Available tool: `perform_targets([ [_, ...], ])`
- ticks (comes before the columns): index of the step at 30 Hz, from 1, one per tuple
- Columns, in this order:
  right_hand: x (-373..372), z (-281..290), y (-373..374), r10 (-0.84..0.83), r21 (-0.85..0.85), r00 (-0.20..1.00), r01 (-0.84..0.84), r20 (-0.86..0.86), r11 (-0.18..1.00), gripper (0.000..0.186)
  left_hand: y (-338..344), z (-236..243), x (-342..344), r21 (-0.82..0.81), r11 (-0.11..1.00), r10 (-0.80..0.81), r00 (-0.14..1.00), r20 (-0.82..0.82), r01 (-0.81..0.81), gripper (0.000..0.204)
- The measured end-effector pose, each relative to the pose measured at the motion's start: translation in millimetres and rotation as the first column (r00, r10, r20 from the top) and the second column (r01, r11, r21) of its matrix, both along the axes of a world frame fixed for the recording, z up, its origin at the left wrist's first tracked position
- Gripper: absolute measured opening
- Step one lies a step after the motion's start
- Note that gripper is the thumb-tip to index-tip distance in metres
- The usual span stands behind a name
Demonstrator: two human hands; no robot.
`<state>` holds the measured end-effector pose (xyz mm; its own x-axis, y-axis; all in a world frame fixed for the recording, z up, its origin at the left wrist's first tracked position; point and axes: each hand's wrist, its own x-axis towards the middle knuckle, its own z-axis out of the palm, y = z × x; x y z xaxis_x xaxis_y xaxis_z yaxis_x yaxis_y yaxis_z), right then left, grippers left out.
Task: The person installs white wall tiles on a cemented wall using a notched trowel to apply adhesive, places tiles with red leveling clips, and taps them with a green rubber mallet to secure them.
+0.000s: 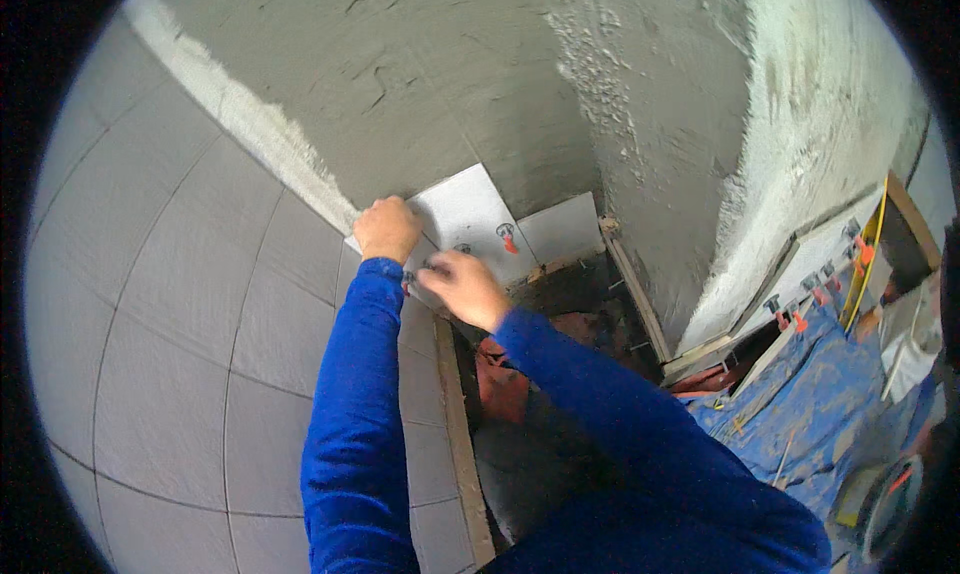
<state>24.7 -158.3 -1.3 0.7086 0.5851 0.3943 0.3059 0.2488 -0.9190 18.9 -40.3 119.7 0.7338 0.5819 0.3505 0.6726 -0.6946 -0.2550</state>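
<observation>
My left hand (388, 229) has its fingers curled on the upper left part of a white tile (460, 199) set low on the grey mortared wall. My right hand (463, 286) is just right of it, fingers bent at a small dark clip at the tile's left part; exactly what they grip is hidden. A leveling clip with an orange-red piece (507, 239) sticks out from the tile, and another small clip shows partly above my right hand. A second white tile (560, 234) adjoins on the right.
Grey tiles (170, 304) cover the surface at left, edged by a wooden strip (460, 454). At right are several leveling clips (800, 314) on leaning white pieces, a yellow rod (868, 254), blue sheeting (790, 404) and a bucket (880, 504). Reddish material (500, 384) lies below the tiles.
</observation>
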Motion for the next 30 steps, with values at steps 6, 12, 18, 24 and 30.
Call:
perform_targets([
  [6,5,5,110,-0.153,0.098,0.928,0.196,-0.339,0.976,0.025,2,3,7,-0.001,1.000,0.019,0.997,-0.078,-0.019,0.035],
  [12,2,10,106,0.205,0.337,0.760,0.020,-0.617,0.941,0.021,11,2,6,-0.096,0.995,0.006,0.997,-0.077,-0.013,0.042],
  [18,-4,12,101,0.067,0.201,0.844,0.049,-0.532,0.978,0.021,12,-11,7,-0.025,1.000,-0.013,0.993,-0.119,0.010,0.031],
  [24,-5,12,109,0.207,0.397,0.750,0.081,-0.628,0.914,0.029,46,-18,-5,-0.324,0.926,-0.167,0.981,0.103,0.192,0.035],
  [30,10,7,89,0.322,0.312,0.757,-0.164,-0.568,0.936,0.029,67,-29,-24,-0.879,0.295,0.295,0.839,0.456,0.374,0.021],
])
